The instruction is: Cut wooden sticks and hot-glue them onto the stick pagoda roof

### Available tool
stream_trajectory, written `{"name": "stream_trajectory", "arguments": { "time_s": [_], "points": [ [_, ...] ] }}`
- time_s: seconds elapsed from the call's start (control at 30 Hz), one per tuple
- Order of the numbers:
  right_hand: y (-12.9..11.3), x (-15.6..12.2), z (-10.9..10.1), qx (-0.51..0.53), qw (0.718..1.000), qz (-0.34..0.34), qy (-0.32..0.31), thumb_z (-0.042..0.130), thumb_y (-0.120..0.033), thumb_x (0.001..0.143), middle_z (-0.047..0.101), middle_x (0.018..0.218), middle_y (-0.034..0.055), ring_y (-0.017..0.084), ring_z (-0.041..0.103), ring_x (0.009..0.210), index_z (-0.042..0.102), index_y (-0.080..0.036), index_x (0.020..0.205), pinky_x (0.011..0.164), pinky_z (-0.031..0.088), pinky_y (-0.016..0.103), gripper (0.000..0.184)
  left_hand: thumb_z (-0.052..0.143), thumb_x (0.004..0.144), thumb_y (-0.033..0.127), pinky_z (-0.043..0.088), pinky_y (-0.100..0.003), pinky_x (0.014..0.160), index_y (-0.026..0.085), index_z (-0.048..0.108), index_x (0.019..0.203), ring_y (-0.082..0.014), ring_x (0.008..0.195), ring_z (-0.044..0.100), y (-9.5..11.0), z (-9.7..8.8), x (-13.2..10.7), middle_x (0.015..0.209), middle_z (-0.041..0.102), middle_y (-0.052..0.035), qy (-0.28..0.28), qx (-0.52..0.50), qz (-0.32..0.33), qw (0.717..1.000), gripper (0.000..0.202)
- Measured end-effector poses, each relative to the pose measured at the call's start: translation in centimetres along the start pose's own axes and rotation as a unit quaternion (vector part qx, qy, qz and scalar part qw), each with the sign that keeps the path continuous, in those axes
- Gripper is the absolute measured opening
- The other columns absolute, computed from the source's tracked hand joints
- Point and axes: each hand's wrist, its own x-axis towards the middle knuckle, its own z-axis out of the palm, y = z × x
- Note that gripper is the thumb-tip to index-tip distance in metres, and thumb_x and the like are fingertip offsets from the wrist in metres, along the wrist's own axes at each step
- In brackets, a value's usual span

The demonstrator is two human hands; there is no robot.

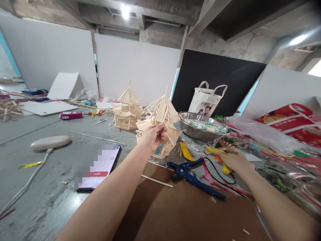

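My left hand is closed in a pinch at the front of a pavilion model built of thin wooden sticks. What the fingertips hold, if anything, is hidden. The model has a pointed stick roof over a lower, wider tier, partly covered by the hand. A second stick pavilion stands upright just left of it. Out to the right, my right hand is wrapped round a yellow hot glue gun with an orange trigger, its nozzle pointing left.
Blue-handled cutters and a loose stick lie on a brown board. A phone lies left. Behind are a metal bowl of packaged sticks and a white bag. Plastic packaging clutters the right.
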Motion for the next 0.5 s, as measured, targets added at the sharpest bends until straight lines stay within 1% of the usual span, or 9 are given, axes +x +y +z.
{"name": "stream_trajectory", "arguments": {
  "time_s": [0.07, 0.13, 0.17, 0.2, 0.23, 0.3, 0.33, 0.4, 0.5],
  "points": [
    [-0.5, 0.2, -1.3, -0.091, 0.996, 0.007, -0.005, 0.040, -0.061, 0.067, 0.061, 0.095, 0.0217, 0.037, 0.056, 0.088, 0.066, -0.019, 0.083, 0.066, 0.040, 0.046, 0.052, 0.059, 0.070, 0.017, 0.033, -0.013, 0.034, 0.011, 0.051, 0.068, -0.0022, 0.036, 0.043, -0.1, 0.2, 0.0, 0.052, 0.054, 0.0012, 0.009, -0.006, 0.001, 1.000, 0.010],
    [-2.1, -0.1, -2.7, -0.140, 0.990, -0.009, -0.008, 0.036, -0.060, 0.070, 0.059, 0.100, 0.0212, 0.036, 0.054, 0.091, 0.065, -0.017, 0.086, 0.069, 0.039, 0.045, 0.054, 0.059, 0.070, 0.017, 0.034, -0.013, 0.034, 0.011, 0.051, 0.067, -0.0020, 0.036, 0.043, -0.3, 0.5, 0.0, 0.052, 0.054, 0.0014, 0.015, -0.012, 0.003, 1.000, 0.009],
    [-3.2, -0.4, -3.4, -0.150, 0.988, -0.018, 0.000, 0.034, -0.059, 0.071, 0.060, 0.098, 0.0198, 0.036, 0.055, 0.089, 0.065, -0.016, 0.086, 0.067, 0.039, 0.045, 0.055, 0.058, 0.070, 0.017, 0.034, -0.014, 0.034, 0.011, 0.051, 0.067, -0.0021, 0.036, 0.043, -0.3, 0.6, -0.1, 0.052, 0.054, 0.0014, 0.018, -0.015, 0.005, 1.000, 0.010],
    [-4.6, -0.8, -4.0, -0.150, 0.988, -0.041, 0.013, 0.032, -0.059, 0.072, 0.061, 0.095, 0.0173, 0.036, 0.055, 0.087, 0.064, -0.018, 0.086, 0.065, 0.039, 0.044, 0.054, 0.058, 0.070, 0.017, 0.034, -0.014, 0.034, 0.011, 0.051, 0.067, -0.0021, 0.036, 0.043, -0.4, 0.7, -0.1, 0.052, 0.054, 0.0015, 0.021, -0.018, 0.006, 1.000, 0.010],
    [-6.0, -1.4, -4.6, -0.137, 0.987, -0.076, 0.029, 0.031, -0.059, 0.073, 0.062, 0.090, 0.0149, 0.034, 0.056, 0.084, 0.064, -0.020, 0.084, 0.063, 0.039, 0.042, 0.052, 0.058, 0.070, 0.017, 0.034, -0.014, 0.034, 0.011, 0.050, 0.067, -0.0021, 0.036, 0.043, -0.4, 0.8, -0.1, 0.052, 0.054, 0.0016, 0.024, -0.020, 0.008, 0.999, 0.010],
    [-9.1, -2.6, -5.4, -0.090, 0.982, -0.144, 0.084, 0.032, -0.055, 0.075, 0.063, 0.081, 0.0103, 0.029, 0.057, 0.077, 0.062, -0.021, 0.079, 0.059, 0.039, 0.036, 0.046, 0.059, 0.070, 0.018, 0.034, -0.014, 0.035, 0.011, 0.050, 0.067, -0.0020, 0.036, 0.043, -0.4, 1.0, -0.1, 0.052, 0.054, 0.0020, 0.030, -0.023, 0.010, 0.999, 0.011],
    [-10.6, -3.3, -5.7, -0.064, 0.973, -0.189, 0.117, 0.034, -0.051, 0.076, 0.064, 0.079, 0.0080, 0.026, 0.057, 0.075, 0.061, -0.022, 0.079, 0.058, 0.039, 0.033, 0.041, 0.059, 0.070, 0.018, 0.033, -0.014, 0.035, 0.012, 0.050, 0.067, -0.0019, 0.036, 0.043, -0.4, 1.1, -0.1, 0.053, 0.054, 0.0022, 0.032, -0.024, 0.012, 0.999, 0.011],
    [-13.2, -4.5, -6.0, -0.014, 0.942, -0.284, 0.181, 0.038, -0.043, 0.077, 0.063, 0.082, 0.0049, 0.022, 0.057, 0.076, 0.059, -0.022, 0.082, 0.060, 0.039, 0.031, 0.030, 0.058, 0.070, 0.017, 0.033, -0.014, 0.035, 0.012, 0.049, 0.067, -0.0018, 0.036, 0.043, -0.3, 1.2, -0.1, 0.053, 0.054, 0.0025, 0.033, -0.024, 0.014, 0.999, 0.011],
    [-16.1, -5.7, -5.7, 0.031, 0.886, -0.397, 0.238, 0.039, -0.031, 0.079, 0.061, 0.094, 0.0048, 0.021, 0.054, 0.089, 0.058, -0.021, 0.091, 0.070, 0.041, 0.031, 0.025, 0.056, 0.071, 0.015, 0.032, -0.013, 0.035, 0.011, 0.049, 0.066, -0.0014, 0.036, 0.042, -0.2, 1.2, -0.1, 0.053, 0.053, 0.0027, 0.031, -0.024, 0.020, 0.999, 0.010]
  ]
}}
